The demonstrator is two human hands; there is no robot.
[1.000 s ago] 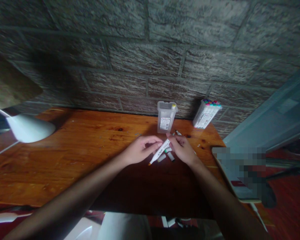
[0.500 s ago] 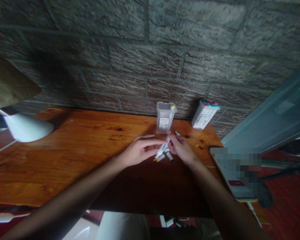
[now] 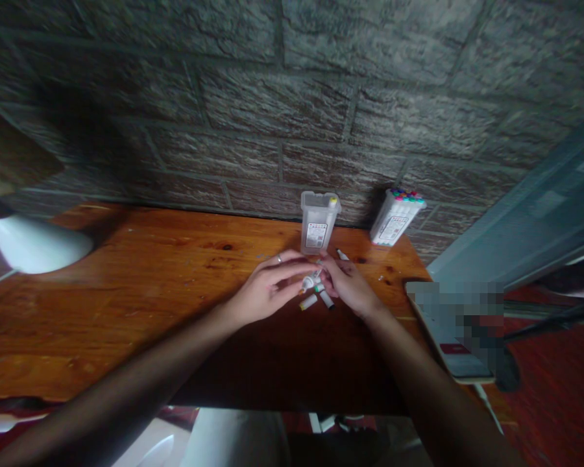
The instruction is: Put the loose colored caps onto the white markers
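Note:
Between my two hands is a white marker with an orange tip pointing down and left. My left hand has its fingers against the marker's left side. My right hand pinches the marker's upper end. Just below them on the table lie a yellow-ended marker cap and a dark-ended one, with a green-ended piece partly hidden by the fingers. A clear plastic case stands behind my hands, a yellow-topped marker inside it.
A second case, full of colourful markers, stands back right. Behind my right hand lies a dark-tipped marker. A white lamp is at the left, a tablet-like device at the right edge. A brick wall closes off the table's back.
The marker has tilted and sits more hidden between my fingers. My left fingers have moved up and over it. The whole view has shifted slightly.

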